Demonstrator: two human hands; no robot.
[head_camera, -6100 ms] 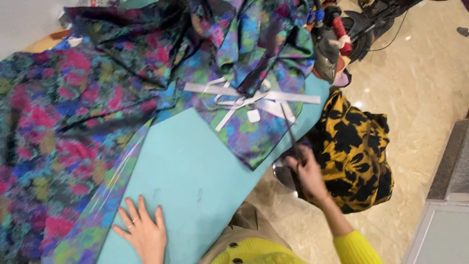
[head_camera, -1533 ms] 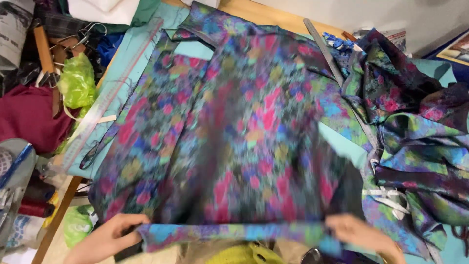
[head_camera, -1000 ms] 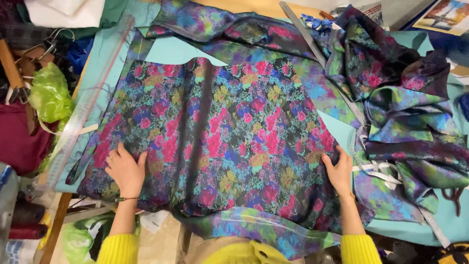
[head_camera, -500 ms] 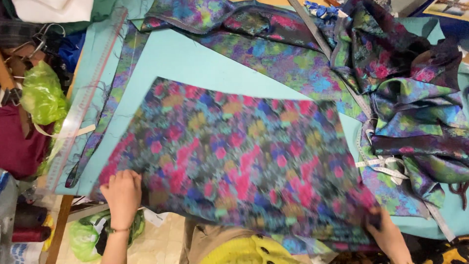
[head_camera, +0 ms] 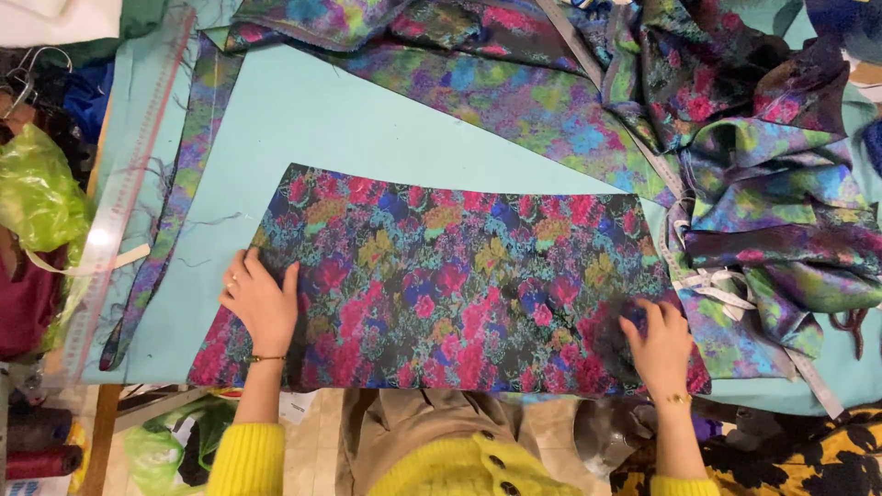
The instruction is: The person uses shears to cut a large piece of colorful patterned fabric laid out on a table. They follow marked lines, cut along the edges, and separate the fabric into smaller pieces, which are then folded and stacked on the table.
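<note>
- While both hands lie flat with fingers spread, a flowered cloth panel (head_camera: 441,276) rests spread out on the turquoise table (head_camera: 367,119), its near edge along the table's front edge.
- Left hand (head_camera: 260,298) presses open-palmed on the panel's left edge, clamped on nothing; a thin bracelet sits at the wrist.
- Right hand (head_camera: 660,344) lies open on the panel's right near corner, gripping nothing, and looks slightly blurred.
- Hands are well apart, one at each end of the panel.
- Beyond the panel, a larger piece of the same flowered cloth (head_camera: 496,83) stretches across the table's far side.
- Right of the panel, a crumpled heap of cloth (head_camera: 772,174) is piled up, with a white tape measure (head_camera: 726,285) lying by it, near the right hand.
- Left of the panel, a narrow cloth strip (head_camera: 170,211) runs along the table, beside a long clear ruler (head_camera: 115,193).
- Further left, off the table, a green plastic bag (head_camera: 37,197) sits.
- Yellow sleeves (head_camera: 246,459) cover both forearms.
</note>
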